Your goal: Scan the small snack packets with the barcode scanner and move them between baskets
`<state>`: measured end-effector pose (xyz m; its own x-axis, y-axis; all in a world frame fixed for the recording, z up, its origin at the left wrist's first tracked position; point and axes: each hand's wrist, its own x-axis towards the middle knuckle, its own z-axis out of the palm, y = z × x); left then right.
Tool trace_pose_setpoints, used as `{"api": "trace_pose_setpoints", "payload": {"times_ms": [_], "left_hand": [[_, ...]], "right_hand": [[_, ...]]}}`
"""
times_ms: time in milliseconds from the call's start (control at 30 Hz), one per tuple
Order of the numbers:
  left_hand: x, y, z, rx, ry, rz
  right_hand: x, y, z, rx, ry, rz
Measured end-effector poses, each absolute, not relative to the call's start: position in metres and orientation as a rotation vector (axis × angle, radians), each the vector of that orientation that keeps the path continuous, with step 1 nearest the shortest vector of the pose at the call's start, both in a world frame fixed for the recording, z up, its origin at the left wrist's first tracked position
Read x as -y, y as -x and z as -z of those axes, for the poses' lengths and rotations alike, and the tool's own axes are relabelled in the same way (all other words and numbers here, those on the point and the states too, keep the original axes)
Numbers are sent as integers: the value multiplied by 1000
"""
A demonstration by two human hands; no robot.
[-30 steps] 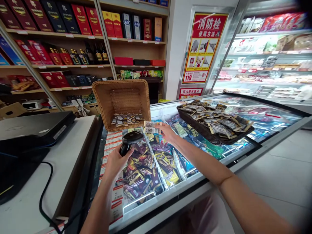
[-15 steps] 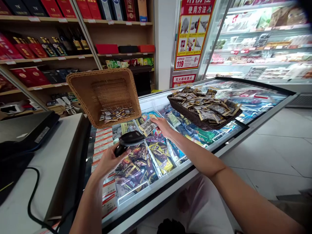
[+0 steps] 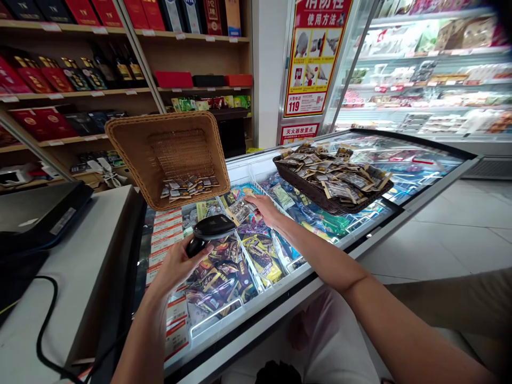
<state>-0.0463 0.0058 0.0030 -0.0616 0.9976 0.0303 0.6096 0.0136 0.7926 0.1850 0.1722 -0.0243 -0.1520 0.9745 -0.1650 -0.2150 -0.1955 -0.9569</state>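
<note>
My left hand (image 3: 182,265) is closed round the handle of a black barcode scanner (image 3: 214,226), its head turned to the right. Just beyond it, my right hand (image 3: 264,207) pinches a small snack packet (image 3: 241,210) by its edge, over the glass top of a freezer. To the right of that hand, a dark woven tray (image 3: 304,188) is heaped with similar packets (image 3: 340,173). On the far left side of the freezer a tan wicker basket (image 3: 166,141) is tilted toward me, with several small packets (image 3: 190,186) lying low inside.
Bagged ice treats (image 3: 262,258) show through the freezer glass. Red and white price labels (image 3: 166,237) run along its left side. A grey counter (image 3: 92,240) with a black cable (image 3: 48,314) stands at left. A person's trouser leg (image 3: 452,301) appears at lower right.
The view has shifted slightly. A trouser leg has come into sight at the lower right. Both hands keep nearly the same pose, with the packet still in front of the scanner.
</note>
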Motion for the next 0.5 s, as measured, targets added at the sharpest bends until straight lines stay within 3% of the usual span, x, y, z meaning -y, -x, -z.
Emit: {"api": "trace_pose_setpoints", "payload": {"times_ms": [267,500], "left_hand": [[-7,51,0,-1737,-1589,-917],[10,66,-28,-1717,-1493,-706]], "right_hand": [[-182,-199,1,988,1070,-1390],[-227,-315,-19,876,1207,-690]]}}
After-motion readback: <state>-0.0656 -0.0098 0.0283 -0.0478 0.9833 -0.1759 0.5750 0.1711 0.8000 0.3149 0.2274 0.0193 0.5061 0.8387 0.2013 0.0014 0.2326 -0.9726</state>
